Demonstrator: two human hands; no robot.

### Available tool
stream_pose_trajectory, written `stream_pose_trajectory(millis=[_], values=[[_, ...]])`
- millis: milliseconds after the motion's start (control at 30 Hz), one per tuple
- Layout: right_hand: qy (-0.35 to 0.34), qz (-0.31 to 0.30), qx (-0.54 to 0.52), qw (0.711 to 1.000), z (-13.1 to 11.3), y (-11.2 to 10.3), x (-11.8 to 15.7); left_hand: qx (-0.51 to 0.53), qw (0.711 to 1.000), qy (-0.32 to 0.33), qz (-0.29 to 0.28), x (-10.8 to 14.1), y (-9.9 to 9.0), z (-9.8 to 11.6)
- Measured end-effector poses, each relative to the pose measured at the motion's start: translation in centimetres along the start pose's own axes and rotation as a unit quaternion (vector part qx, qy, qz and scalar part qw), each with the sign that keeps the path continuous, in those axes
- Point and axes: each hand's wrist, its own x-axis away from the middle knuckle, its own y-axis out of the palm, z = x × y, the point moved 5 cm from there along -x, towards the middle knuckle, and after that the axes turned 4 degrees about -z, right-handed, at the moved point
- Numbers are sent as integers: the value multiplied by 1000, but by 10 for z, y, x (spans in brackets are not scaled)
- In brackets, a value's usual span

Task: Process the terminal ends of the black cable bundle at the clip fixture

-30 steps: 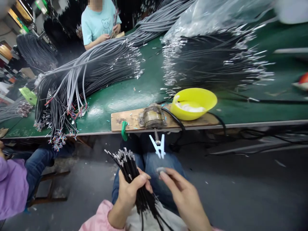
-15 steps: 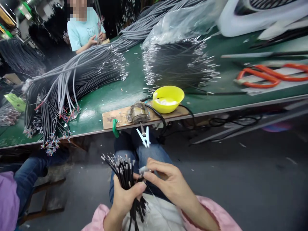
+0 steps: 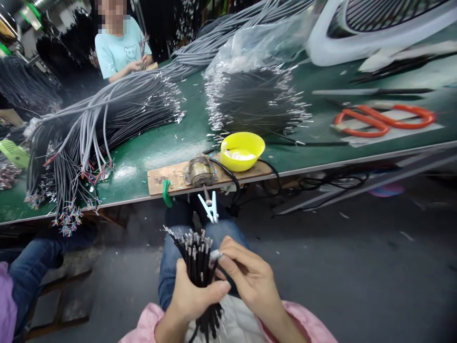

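My left hand (image 3: 200, 295) is closed around an upright bundle of black cables (image 3: 198, 259), thumb across the front. The cables' stripped, silvery ends fan out above the fist, and their other ends hang below it. At the bundle's right side, my right hand (image 3: 252, 274) pinches a small whitish-silver piece (image 3: 215, 255) between thumb and fingers. Whether that piece is part of a cable end I cannot tell. Just beyond my hands, a light blue clothespin (image 3: 210, 208) sits on the shaft of a small motor (image 3: 200, 170) at the table edge.
The motor is on a wooden board (image 3: 159, 182) beside a yellow bowl (image 3: 243, 151) with white stuff inside. Cable piles (image 3: 253, 100) lie on the green table (image 3: 134, 164). Orange-handled scissors (image 3: 378, 121) and a white fan (image 3: 321, 43) are at right. A person (image 3: 121, 47) holds wires across the table.
Both hands and the bundle have shifted slightly right in view, and my right hand is closer against the bundle. The table scene has slid left as the camera turned.
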Motion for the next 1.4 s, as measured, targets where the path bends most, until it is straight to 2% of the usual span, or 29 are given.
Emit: stream_pose_trajectory(millis=[167,333,400,500,567,633,700,833,1067,1200,1300,1400], values=[[11,-33,18,999,8,-3,-3,45,998,-34,32,-9,1,-4],[-17,42,66,997,6,-2,-4,-7,994,5,107,-7,-11,-12],[-11,44,32,998,9,0,-3,2,994,-4,105,-5,-12,-14],[70,-24,-91,993,28,7,1,33,998,-13,53,-8,-5,-11],[161,-64,-181,968,45,13,7,32,999,-16,11,-13,1,-7],[242,-54,-239,939,59,14,11,32,999,-28,-16,-16,5,-4],[265,-47,-251,930,62,12,8,36,998,-40,-16,-19,5,-4],[206,-41,-211,955,48,6,-7,54,998,-32,1,-22,3,-3],[194,11,-159,968,47,3,-7,19,1000,17,10,-26,8,5],[112,57,-50,991,37,2,-6,43,995,41,76,-24,6,-4],[45,102,18,994,28,1,-6,31,995,26,89,-23,6,-14],[16,112,53,992,23,4,-5,21,995,13,101,-22,4,-18]])
